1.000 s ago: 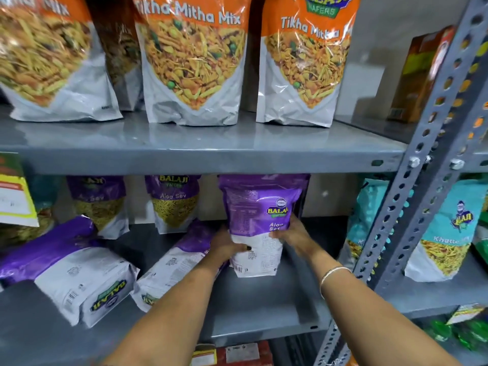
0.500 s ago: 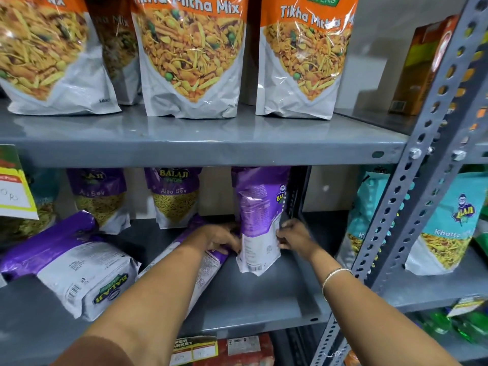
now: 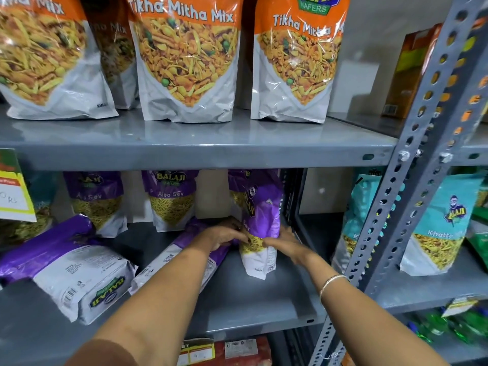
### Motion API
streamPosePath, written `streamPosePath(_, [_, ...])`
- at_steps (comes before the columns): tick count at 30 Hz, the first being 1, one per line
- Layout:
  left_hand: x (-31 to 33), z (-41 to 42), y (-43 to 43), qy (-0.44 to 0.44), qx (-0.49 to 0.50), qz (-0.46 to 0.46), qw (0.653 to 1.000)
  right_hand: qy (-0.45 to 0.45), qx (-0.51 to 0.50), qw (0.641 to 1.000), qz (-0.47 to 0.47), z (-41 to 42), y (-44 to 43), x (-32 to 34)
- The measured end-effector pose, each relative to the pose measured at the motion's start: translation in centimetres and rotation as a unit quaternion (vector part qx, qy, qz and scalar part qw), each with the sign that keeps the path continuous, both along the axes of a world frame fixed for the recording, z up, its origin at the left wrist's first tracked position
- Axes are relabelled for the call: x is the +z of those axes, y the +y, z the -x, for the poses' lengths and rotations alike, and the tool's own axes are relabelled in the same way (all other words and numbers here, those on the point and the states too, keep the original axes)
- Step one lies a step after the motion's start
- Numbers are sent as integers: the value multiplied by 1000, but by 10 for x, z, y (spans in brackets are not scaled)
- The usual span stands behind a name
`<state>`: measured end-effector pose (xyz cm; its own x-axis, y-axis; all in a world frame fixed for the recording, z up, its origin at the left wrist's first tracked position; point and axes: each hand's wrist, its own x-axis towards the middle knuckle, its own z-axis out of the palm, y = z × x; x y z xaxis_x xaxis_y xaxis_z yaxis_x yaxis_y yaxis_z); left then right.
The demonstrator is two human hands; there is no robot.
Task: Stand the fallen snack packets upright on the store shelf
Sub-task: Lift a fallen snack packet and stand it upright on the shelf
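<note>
Grey metal shelf (image 3: 237, 299) held purple packets; near its right edge both hands, left hand (image 3: 224, 235) and right hand (image 3: 286, 243), gripped one upright packet (image 3: 260, 225), while two fallen packets (image 3: 68, 268) lay leftward.

Upper shelf: four orange Tikha Mitha Mix packets, tops cut by the frame edge; the leftmost one (image 3: 45, 56) also loses its left side. A fourth packet (image 3: 116, 54) sits behind, mostly hidden.

Middle shelf: top of the held purple Aloo Sev packet (image 3: 260, 215) hidden under the shelf lip (image 3: 195, 157). Left hand (image 3: 224, 233) and right hand (image 3: 286, 243) cover its middle; fingertips not visible. Fallen packet (image 3: 174, 262) partly under the left forearm.

Price tag (image 3: 13, 188): writing blurred, unreadable. Box (image 3: 412, 70) at far right: label too blurred to read.
</note>
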<state>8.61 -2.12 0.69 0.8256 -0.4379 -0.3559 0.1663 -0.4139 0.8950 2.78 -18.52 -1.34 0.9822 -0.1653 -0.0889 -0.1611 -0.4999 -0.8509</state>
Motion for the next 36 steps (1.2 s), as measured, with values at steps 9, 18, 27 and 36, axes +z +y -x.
streamPosePath(9, [3, 7, -11, -37, 31, 36, 998, -13, -2, 987, -162, -1, -37, 3])
streamPosePath(18, [-2, 0, -19, -79, 62, 78, 992, -47, -150, 969, -189, -8, -45, -5])
streamPosePath(27, [-4, 7, -12, -87, 53, 66, 993, -16, 53, 977, -206, 3, -31, 11])
streamPosePath(36, [-20, 7, -5, -107, 19, 29, 994, -64, 18, 969, -236, -1, -22, 10])
